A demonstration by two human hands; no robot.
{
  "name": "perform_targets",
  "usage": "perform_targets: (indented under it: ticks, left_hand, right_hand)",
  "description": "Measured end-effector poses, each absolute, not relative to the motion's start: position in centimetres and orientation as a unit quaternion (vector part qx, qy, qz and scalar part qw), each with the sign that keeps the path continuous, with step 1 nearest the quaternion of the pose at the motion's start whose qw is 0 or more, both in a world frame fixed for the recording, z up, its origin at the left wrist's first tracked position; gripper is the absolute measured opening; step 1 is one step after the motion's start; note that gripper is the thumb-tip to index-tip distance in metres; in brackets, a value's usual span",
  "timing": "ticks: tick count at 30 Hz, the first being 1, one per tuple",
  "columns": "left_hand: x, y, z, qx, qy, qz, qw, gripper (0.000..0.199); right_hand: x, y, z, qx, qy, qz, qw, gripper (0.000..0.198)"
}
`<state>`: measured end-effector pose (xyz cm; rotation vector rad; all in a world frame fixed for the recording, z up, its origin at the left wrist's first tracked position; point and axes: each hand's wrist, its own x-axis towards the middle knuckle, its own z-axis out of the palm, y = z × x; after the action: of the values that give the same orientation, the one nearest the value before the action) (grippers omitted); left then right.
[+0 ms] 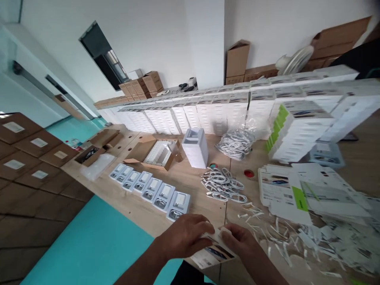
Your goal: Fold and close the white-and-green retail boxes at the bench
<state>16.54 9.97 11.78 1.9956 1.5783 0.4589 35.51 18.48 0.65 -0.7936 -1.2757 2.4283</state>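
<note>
Near the table's front edge, my left hand (pixel 188 236) and my right hand (pixel 239 239) both hold a small white printed cardboard box (pixel 218 255). Fingers of the two hands press at the box's upper end, and the left hand covers part of it. Just beyond the left hand, a row of pale plastic trays (pixel 178 202) runs off to the left, each with a white block and a coiled cable. A loose pile of white cables (pixel 221 184) lies past my hands. Flat printed box blanks (pixel 279 186) are stacked to the right.
Stacks of white boxes (pixel 208 114) line the table's back. A tall stack of trays (pixel 195 148), a bagged cable bundle (pixel 236 143) and an opened carton (pixel 154 154) stand mid-table. White paper scraps (pixel 285 241) litter the right. Brown cartons (pixel 32 174) rise at the left.
</note>
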Motion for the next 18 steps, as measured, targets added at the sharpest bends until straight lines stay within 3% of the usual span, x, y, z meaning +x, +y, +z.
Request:
perform_targets:
  ticks: [6,10,14,18]
  left_hand:
    - [13.1,6.6,10.8,0.691,0.627,0.206,0.295,0.024]
    - [6.7,3.8,8.5,0.535,0.686,0.355,0.342,0.025]
    - [-2.5,-0.5,5.3,0.224,0.698,0.583,0.351,0.035]
    - [-9.2,-5.9,1.2,0.011,0.591,0.689,0.42,0.046]
  right_hand:
    - [30.1,16.4,0.4,-0.26,-0.416,0.863,0.123,0.042]
    - [25.9,16.5,-0.2,-0.271,-0.464,0.834,0.128,0.046]
    - [22.1,17.2,-4.2,-0.369,-0.585,0.701,0.175,0.05]
    - [18.5,17.0,-8.4,-0.394,-0.756,0.508,0.127,0.048]
